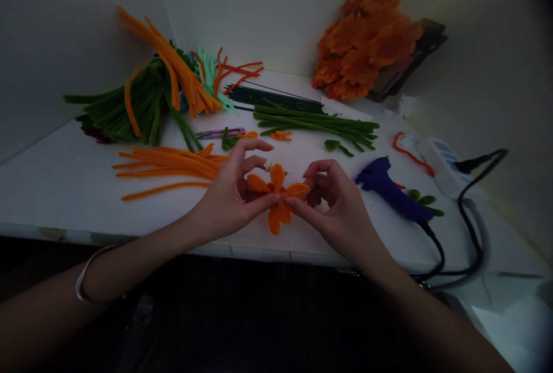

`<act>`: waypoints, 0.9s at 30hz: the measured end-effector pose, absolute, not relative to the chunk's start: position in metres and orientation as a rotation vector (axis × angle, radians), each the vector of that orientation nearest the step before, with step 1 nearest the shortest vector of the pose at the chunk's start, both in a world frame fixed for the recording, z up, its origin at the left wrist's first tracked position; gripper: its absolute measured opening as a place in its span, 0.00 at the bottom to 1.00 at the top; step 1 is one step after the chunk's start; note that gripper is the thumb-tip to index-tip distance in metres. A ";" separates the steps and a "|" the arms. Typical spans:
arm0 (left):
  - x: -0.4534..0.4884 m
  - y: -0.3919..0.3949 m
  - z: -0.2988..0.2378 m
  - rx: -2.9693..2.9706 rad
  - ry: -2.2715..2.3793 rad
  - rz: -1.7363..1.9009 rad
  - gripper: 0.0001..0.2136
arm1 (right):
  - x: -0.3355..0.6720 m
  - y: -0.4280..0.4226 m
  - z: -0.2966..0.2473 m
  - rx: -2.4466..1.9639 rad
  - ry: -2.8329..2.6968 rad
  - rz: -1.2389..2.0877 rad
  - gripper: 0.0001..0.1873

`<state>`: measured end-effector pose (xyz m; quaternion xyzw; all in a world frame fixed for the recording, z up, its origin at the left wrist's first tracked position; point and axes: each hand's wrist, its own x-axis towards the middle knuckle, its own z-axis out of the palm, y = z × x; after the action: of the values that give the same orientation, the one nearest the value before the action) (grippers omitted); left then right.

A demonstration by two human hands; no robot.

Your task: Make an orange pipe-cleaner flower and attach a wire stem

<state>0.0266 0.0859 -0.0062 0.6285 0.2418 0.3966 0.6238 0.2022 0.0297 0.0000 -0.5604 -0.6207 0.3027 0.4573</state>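
Note:
An orange pipe-cleaner flower (277, 176) with several looped petals is held up between both hands, just above the table's front part. My left hand (235, 188) pinches it from the left, thumb pressed near its centre. From the other side my right hand (332, 194) grips a petal close to the middle, its thumb tip almost meeting the left one. Part of the flower's centre is hidden by the thumbs. Left of my left hand lies a bunch of orange pipe cleaners (168, 162). To the right of my right hand rests a blue glue gun (395, 188).
Green pipe cleaners (319, 122) and dark thin stems (276, 98) lie behind my hands, with pink-handled snips (221, 133). A green bundle (138, 102) stands back left. Orange flowers (363, 44) are heaped back right. A power strip (444, 165) and black cable (475, 240) occupy the right side.

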 end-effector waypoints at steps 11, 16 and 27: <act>0.028 0.087 -0.007 1.404 0.551 0.918 0.23 | 0.217 0.026 0.009 -1.223 -2.040 -0.054 0.21; 0.028 0.090 -0.008 1.397 0.560 0.915 0.24 | 0.215 0.022 0.012 -0.778 -2.279 0.058 0.11; 0.026 0.092 -0.004 1.386 0.684 1.009 0.22 | 0.225 0.010 0.038 -1.156 -2.164 1.098 0.08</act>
<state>0.0264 0.0924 -0.0038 0.5987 0.2955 0.4360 0.6034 0.2252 0.0103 0.0375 -0.4191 -0.7845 0.3980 0.2246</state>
